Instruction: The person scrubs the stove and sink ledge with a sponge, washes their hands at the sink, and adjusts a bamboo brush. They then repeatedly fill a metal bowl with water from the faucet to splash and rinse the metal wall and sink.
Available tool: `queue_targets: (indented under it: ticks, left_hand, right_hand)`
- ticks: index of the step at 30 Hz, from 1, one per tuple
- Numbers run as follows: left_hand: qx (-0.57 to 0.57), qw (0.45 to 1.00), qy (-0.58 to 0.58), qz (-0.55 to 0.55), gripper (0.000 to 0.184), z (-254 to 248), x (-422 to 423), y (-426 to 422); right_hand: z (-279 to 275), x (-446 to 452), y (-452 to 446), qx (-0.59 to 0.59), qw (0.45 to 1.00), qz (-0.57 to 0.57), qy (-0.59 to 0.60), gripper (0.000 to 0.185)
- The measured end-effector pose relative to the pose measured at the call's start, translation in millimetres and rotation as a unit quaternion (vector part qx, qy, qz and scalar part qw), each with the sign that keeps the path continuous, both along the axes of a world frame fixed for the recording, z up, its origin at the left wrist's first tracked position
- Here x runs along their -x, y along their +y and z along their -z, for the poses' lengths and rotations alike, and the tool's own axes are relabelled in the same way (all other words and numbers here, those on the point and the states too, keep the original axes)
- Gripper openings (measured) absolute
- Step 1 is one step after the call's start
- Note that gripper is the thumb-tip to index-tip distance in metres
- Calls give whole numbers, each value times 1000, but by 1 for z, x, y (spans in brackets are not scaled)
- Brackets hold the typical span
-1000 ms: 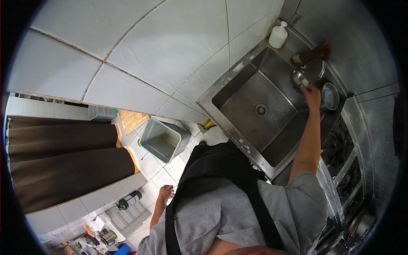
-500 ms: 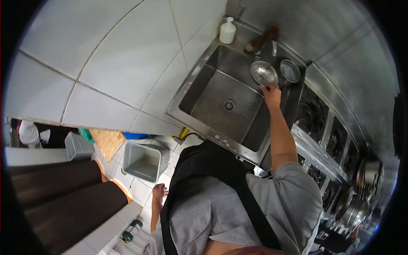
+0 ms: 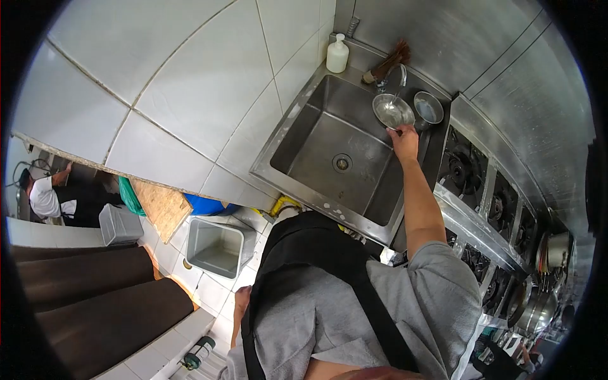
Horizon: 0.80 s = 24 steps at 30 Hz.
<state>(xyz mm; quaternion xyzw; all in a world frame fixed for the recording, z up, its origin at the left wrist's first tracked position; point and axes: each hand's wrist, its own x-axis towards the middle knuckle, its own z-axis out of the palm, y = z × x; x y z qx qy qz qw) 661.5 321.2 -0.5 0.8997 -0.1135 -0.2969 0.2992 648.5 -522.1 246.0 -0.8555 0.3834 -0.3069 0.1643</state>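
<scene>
My right hand (image 3: 405,140) is closed on the near rim of a small shiny metal bowl (image 3: 391,109). The bowl is under the curved faucet (image 3: 403,77), over the far right corner of the steel sink (image 3: 304,180), and water appears to run into it. Just right of it, a second metal bowl (image 3: 429,107) rests on the sink's ledge. Low at my side, beside the black apron, hangs my left hand (image 3: 242,297). Its fingers are mostly hidden against the apron, so I cannot tell whether they are open or closed.
A white pump bottle (image 3: 337,56) and a brown bristle brush (image 3: 387,61) stand behind the sink. Stove burners (image 3: 461,166) are on the right. A grey bin (image 3: 215,247) sits on the floor at left. Farther left, another person (image 3: 45,197) bends forward.
My left hand has drawn in toward the apron, its fingers less visible. The right hand still holds the bowl under the faucet. The view has shifted slightly, and the other person shows more fully.
</scene>
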Motion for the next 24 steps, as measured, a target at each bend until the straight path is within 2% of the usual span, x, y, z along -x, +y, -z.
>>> queue_targets:
  ticks: [1,5,7,11,17,19,21,22,23,24]
  left_hand:
    - [4,992,-85,96,28,3,1,3]
    - [10,987,-98,130,26,-9,-2,0]
    - [-18,973,-134,189,25,-10,0,4]
    - [-31,982,-119,147,25,-9,-3,2]
    - [-2,969,-161,186,20,-10,-10,9]
    - [-102,957,-127,239,15,-15,-14,4]
    - [-77,968,-126,204,14,-16,-15,1]
    - [-122,958,-106,236,17,-25,-18,-3]
    - [-110,969,-100,197,24,-18,-19,-2]
    - [-95,982,-28,160,27,-19,-22,-5]
  right_hand:
    - [0,-1,0,-1,1000,-2,-7,33]
    - [-5,1,1,-17,1000,0,-13,33]
    - [-7,1,2,-11,1000,-5,-4,34]
    - [-12,-1,6,-14,1000,-9,-4,33]
    - [-12,1,5,54,998,-35,-16,33]
    - [-11,2,4,61,997,-36,-21,32]
    - [-14,1,6,65,997,-36,-23,29]
    - [-16,0,10,70,996,-37,-28,28]
    - [-19,-1,15,76,996,-41,-37,28]
    - [-22,0,21,85,995,-56,-19,27]
